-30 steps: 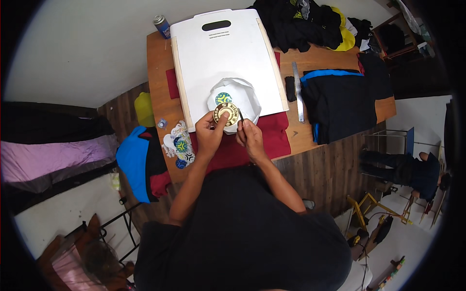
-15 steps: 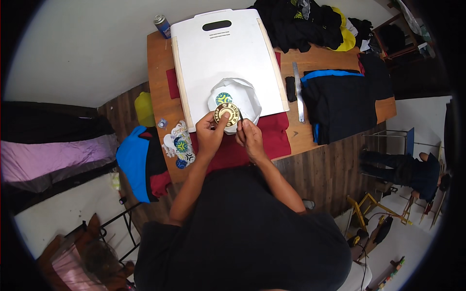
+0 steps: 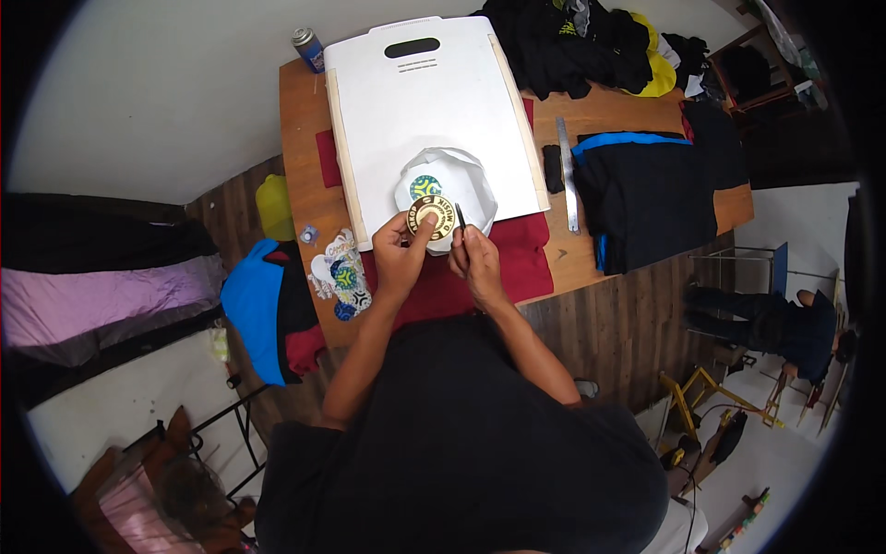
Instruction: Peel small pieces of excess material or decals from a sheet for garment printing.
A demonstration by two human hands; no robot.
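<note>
Between thumb and fingers, my left hand (image 3: pixel 401 257) grips a round cream patch (image 3: pixel 441 214) with dark ring lettering. My right hand (image 3: pixel 478 263) is closed on a thin dark pointed tool (image 3: pixel 460 216), its tip up beside the patch's right edge; its exact kind is too small to make out. Just beyond and beneath the hands lies a round, crinkled white liner (image 3: pixel 475 175) with a green and blue round patch (image 3: pixel 425 188) on it. It sits on the near end of a large white board (image 3: pixel 425 102) with an oval handle slot.
Dark red cloth (image 3: pixel 517 254) lies under the board on the wooden table (image 3: pixel 586 100). Several patches (image 3: pixel 345 275) are at left, a spray can (image 3: pixel 308 50) far left. At right are a steel ruler (image 3: pixel 568 175) and folded black garments (image 3: pixel 646 203). Another person (image 3: pixel 784 328) stands far right.
The dark tool has shifted slightly, its tip now higher beside the patch. Both hands and the patch stay almost in place.
</note>
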